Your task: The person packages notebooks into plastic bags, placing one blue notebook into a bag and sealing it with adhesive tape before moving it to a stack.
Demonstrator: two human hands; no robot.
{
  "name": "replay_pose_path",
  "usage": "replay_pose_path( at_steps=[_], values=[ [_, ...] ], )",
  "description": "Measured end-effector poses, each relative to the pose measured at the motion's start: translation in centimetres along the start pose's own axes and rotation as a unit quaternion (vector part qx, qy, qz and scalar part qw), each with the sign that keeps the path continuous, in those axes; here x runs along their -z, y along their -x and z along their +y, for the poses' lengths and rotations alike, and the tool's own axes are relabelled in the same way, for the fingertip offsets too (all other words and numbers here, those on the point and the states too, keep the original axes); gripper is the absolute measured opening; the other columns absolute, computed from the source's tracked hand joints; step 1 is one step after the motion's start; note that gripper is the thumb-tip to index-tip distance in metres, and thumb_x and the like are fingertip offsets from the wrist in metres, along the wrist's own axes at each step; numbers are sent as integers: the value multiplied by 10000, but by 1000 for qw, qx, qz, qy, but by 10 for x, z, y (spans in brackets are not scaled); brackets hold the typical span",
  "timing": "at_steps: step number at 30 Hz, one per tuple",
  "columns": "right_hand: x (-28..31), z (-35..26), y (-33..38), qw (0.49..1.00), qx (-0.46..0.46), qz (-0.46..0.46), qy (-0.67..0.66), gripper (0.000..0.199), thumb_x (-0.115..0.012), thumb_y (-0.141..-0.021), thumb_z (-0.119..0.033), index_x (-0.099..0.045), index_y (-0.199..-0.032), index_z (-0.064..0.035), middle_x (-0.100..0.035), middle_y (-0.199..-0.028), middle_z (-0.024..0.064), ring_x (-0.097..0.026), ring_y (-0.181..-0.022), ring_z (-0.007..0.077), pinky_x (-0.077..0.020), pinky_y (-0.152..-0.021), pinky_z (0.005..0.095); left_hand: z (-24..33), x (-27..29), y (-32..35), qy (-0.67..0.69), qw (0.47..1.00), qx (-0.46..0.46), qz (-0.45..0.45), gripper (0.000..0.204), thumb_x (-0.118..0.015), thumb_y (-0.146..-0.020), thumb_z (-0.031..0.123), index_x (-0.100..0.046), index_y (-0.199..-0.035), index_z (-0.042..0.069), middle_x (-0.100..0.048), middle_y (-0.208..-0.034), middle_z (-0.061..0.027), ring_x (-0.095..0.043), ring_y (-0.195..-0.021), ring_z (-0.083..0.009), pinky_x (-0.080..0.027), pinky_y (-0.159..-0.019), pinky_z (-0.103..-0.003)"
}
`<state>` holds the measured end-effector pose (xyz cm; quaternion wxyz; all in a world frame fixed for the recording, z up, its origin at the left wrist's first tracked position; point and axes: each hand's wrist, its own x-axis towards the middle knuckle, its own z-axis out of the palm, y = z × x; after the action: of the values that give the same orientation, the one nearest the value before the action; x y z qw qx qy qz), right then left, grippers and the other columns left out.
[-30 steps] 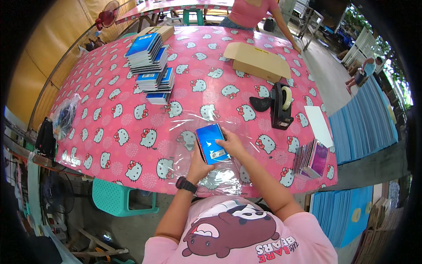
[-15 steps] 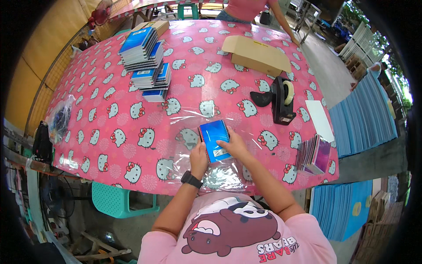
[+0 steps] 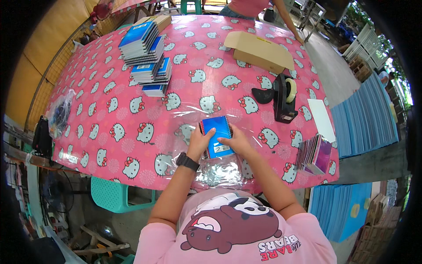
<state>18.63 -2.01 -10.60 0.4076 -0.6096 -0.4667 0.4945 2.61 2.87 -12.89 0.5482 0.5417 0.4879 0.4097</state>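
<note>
Blue-covered spiral notebooks (image 3: 220, 129), seemingly a small stack, lie between my two hands at the near middle of the table. Gripping their left edge is my left hand (image 3: 200, 140), thumb laid on the cover. On the right edge my right hand (image 3: 238, 140) is closed around them, its thumb also on top. Beneath the notebooks a clear plastic sheet (image 3: 222, 174) is spread on the table, shiny and creased near my body. How many notebooks are held cannot be made out.
A tall pile of blue notebooks (image 3: 140, 39) stands far left on the pink tablecloth (image 3: 101, 127). At right are a tape dispenser (image 3: 285, 99), an open cardboard box (image 3: 259, 53), a white card (image 3: 321, 119) and purple notebooks (image 3: 314, 154). Another person (image 3: 248, 6) stands beyond the table.
My left hand has shifted up along the notebooks, and its thumb now rests on the cover. My right hand has slid toward their right edge. The notebooks have moved slightly away and right.
</note>
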Motion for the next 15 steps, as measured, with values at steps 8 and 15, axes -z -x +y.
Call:
replay_pose_path(
  at_steps=[8, 15],
  values=[
    [81, 5, -3, 922, 96, 257, 275, 417, -668, -782, -161, -547, -1142, 11, -600, -1070, 153, -570, -985, 288, -453, -848, 377, 6, 5, 1, 85, 996, 40, -8, 451, -689, -815, 315, -588, -1057, -53, -652, -877, -102, -595, -760, -122, -491, -696, -277],
    [27, -55, 26, 910, 309, 131, 243, 369, -603, -856, -217, -536, -1156, -13, -584, -1112, 170, -556, -1034, 296, -440, -877, 386, 27, 6, 18, -91, 996, 18, 2, 426, -635, -857, 288, -536, -1102, -46, -612, -1001, -95, -592, -861, -149, -485, -747, -304]
  ],
)
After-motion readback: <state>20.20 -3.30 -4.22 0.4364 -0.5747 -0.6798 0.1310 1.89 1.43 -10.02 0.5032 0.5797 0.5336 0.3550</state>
